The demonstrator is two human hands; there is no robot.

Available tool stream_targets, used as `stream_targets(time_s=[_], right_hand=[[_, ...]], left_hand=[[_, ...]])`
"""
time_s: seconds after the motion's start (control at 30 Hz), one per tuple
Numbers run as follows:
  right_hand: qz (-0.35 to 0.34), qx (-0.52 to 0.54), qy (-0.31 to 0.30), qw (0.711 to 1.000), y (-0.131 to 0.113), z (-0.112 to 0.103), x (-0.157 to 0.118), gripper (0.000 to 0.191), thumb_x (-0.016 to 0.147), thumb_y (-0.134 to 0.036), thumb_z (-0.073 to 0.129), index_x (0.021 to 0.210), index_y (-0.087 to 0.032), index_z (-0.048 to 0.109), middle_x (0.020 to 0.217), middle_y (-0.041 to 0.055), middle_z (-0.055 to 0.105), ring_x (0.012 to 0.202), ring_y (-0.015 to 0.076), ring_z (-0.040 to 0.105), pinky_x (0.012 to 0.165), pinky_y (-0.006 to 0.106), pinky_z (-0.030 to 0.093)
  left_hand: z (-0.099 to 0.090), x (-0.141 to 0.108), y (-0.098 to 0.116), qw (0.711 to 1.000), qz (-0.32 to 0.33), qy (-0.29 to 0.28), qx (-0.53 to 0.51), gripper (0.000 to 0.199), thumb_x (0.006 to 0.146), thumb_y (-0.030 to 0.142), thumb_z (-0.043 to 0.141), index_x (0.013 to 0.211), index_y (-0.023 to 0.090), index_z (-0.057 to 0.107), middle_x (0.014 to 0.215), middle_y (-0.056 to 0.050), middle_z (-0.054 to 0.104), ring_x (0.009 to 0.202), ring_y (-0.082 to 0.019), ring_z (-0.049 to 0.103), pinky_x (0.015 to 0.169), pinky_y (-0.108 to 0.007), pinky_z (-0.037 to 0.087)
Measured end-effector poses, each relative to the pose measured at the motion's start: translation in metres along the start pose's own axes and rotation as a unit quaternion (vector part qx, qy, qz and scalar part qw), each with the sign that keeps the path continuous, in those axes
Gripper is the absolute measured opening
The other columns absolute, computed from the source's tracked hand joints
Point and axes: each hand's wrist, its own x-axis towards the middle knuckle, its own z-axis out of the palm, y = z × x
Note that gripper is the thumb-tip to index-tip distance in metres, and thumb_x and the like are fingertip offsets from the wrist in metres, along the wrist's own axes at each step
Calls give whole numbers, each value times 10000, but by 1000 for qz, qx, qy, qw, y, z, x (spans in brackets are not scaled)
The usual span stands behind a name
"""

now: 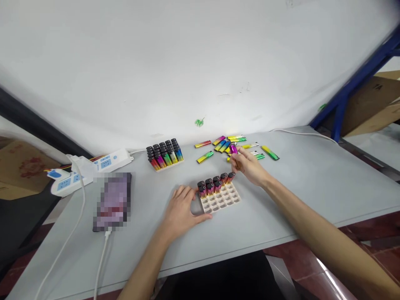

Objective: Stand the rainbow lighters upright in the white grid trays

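Observation:
My left hand (183,212) lies on the table with thumb and fingers spread. It touches the left side and near corner of a cream tray (223,205) with rows of slots. Several lighters (210,188), pinkish-purple and red with black tops, stand upright in its far and left slots; the other visible slots are bare. Between the thumb and fingers of my right hand (246,164) is a shiny purple lighter (233,149), held above the table just beyond the tray's far right corner. Behind that hand lie loose multicoloured lighters (221,145), partly hidden by it.
A second tray full of black-topped lighters (165,155) stands near the wall. At left are a white power strip (106,163) and a blurred-out phone (113,202) with a white cable (103,258). Cardboard boxes (371,100) sit behind a blue frame (339,110) at right.

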Motion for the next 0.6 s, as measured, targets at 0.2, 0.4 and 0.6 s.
stream_targets(time_s=[0.2, 0.4, 0.6], right_hand=[[20, 20, 70, 997, 6, -12, -4, 472, 868, -667, 526, 828, -201, 584, 664, -25, 481, 491, 90, 350, 424, 234, 218], [44, 103, 84, 990, 14, -19, 1, 641, 877, -755, 382, 541, -210, 423, 476, -54, 252, 432, 90, 184, 417, 248, 131], [98, 104, 107, 984, 16, -14, -1, 583, 933, -625, 362, 513, -222, 341, 447, -71, 172, 407, 80, 88, 404, 249, 59]], left_hand=[[-1, -1, 0, 1000, 0, 1, 4, 577, 714, 695, 728, 942, 204, 529, 923, -36, 571, 945, -275, 498, 836, -428, 434], [0, -1, 0, 1000, -16, 14, -2, 568, 698, 686, 744, 884, 215, 485, 909, -36, 550, 904, -266, 495, 787, -420, 452], [1, 0, 1, 1000, -16, 13, -1, 572, 698, 708, 727, 847, 220, 468, 901, -40, 550, 901, -271, 498, 782, -426, 456]])
